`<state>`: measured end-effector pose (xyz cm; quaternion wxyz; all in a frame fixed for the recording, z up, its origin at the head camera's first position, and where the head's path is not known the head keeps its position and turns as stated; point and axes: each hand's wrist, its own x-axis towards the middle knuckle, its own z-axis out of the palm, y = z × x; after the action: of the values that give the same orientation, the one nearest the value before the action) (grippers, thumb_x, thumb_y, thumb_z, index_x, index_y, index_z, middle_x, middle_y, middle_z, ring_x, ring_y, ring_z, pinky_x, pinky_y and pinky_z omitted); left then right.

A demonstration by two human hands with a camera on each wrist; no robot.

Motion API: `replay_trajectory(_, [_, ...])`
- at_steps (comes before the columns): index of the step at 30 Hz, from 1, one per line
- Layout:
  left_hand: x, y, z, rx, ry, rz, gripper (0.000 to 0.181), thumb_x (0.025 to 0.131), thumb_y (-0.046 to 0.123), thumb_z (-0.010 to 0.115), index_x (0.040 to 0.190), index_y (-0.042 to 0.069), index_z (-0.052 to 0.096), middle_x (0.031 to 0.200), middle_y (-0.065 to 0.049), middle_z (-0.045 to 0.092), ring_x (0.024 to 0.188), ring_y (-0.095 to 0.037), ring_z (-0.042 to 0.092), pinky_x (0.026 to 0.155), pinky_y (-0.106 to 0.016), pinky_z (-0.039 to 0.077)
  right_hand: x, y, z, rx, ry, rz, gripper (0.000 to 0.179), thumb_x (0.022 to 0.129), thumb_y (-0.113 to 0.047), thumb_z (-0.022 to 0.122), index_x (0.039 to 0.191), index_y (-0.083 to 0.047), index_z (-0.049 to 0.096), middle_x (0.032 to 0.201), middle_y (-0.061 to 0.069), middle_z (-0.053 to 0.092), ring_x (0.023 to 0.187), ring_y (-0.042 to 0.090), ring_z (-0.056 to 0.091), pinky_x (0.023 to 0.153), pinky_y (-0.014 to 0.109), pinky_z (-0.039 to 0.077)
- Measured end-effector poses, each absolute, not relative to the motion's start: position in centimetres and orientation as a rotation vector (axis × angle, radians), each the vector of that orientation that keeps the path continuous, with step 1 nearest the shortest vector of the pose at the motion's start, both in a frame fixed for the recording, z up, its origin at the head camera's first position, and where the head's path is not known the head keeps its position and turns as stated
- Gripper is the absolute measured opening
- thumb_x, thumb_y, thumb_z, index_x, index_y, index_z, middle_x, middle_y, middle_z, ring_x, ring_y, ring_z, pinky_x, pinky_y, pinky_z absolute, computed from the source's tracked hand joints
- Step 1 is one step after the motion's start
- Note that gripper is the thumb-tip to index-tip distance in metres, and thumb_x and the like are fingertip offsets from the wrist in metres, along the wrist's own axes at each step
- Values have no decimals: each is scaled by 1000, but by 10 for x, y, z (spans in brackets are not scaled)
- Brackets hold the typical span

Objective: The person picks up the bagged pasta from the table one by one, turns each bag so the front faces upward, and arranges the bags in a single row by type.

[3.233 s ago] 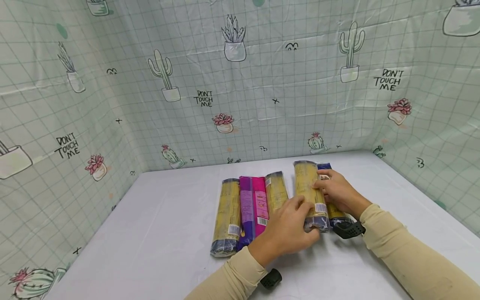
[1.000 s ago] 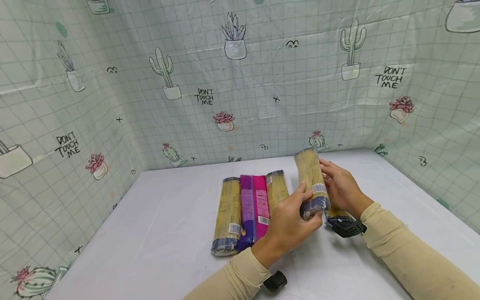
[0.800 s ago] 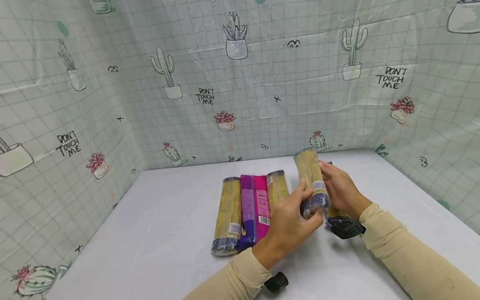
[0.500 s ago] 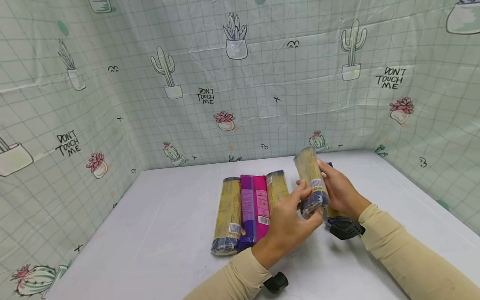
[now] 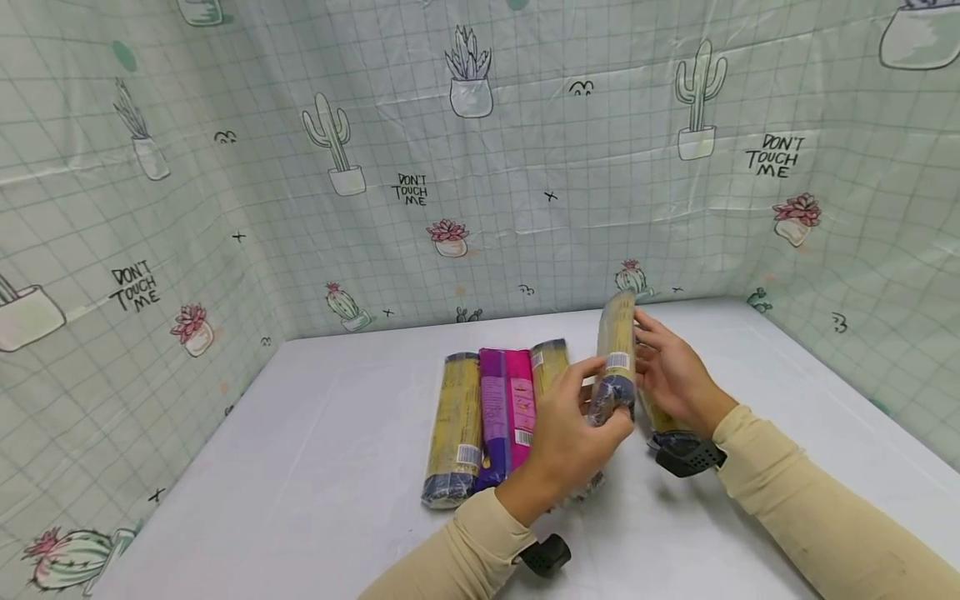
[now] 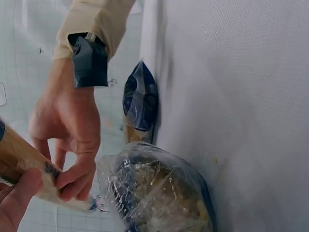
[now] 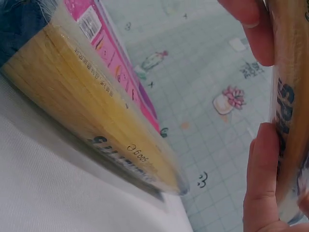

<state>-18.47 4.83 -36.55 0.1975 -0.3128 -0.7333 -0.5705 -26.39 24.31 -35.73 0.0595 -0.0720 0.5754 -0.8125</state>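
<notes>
Handling the raised pack (image 5: 618,354), left hand (image 5: 564,429) and right hand (image 5: 677,373) pinching it, seems the step, the next move likely needing even support.

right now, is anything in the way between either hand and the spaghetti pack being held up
Nothing visible. The left hand grips the lower end of the spaghetti pack, and the right hand touches its side. The purple-and-pink packet lies on the table, not between them.

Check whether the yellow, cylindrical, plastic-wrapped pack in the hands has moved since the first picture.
Yes, upward in the head view: the top of the pack, earlier below the back edge of the white tabletop, now shows above it.
</notes>
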Motion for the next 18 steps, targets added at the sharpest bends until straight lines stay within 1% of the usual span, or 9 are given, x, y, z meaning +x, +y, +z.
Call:
replay_trajectory(3, [-187,45,-364,-892,-2088,-1599,58,86,12,68,142,9,52,127,-6,57,108,-10,64,81,-16,52,-265,242,-356,-193,1767,-2479,63,109,-32,42,162,-33,8,156,12,25,114,14,49,82,23,49])
replay_trajectory(5, [-188,43,-363,-914,-2121,-1589,64,85,13,68,146,12,49,129,-6,56,107,-10,64,79,-15,53,-266,241,-355,-182,1778,-2485,63,108,-32,43,162,-33,10,152,10,28,110,13,51,80,23,49])
replay_trajectory(7, [-190,41,-362,-939,-2158,-1569,69,85,14,67,151,15,44,132,-7,56,105,-9,64,75,-15,53,-266,241,-355,-176,1808,-2482,64,108,-32,44,162,-32,10,153,12,26,110,13,50,79,23,48])
replay_trajectory(9, [-192,39,-361,-968,-2190,-1540,73,86,14,67,154,19,41,134,-7,56,103,-8,65,73,-15,53,-266,241,-355,-171,1826,-2494,65,108,-33,46,162,-32,11,157,15,21,111,14,50,80,23,48])
replay_trajectory(11, [-194,36,-359,-992,-2211,-1495,74,85,14,67,154,22,41,135,-5,57,99,-7,65,70,-15,53,-266,241,-355,-179,1866,-2507,66,107,-33,48,162,-30,13,160,19,15,112,13,51,81,23,49])
replay_trajectory(15, [-199,32,-360,-1003,-2213,-1347,69,83,13,66,149,26,50,128,1,61,90,-4,60,64,-13,50,-265,241,-355,-238,1923,-2556,69,105,-31,53,162,-26,15,163,24,7,104,9,61,80,23,53])
replay_trajectory(18, [-202,31,-362,-999,-2182,-1251,64,81,13,66,143,26,57,123,3,63,85,-6,54,60,-13,46,-264,241,-355,-285,1942,-2595,69,104,-29,56,162,-25,18,161,27,8,94,10,68,74,25,55])
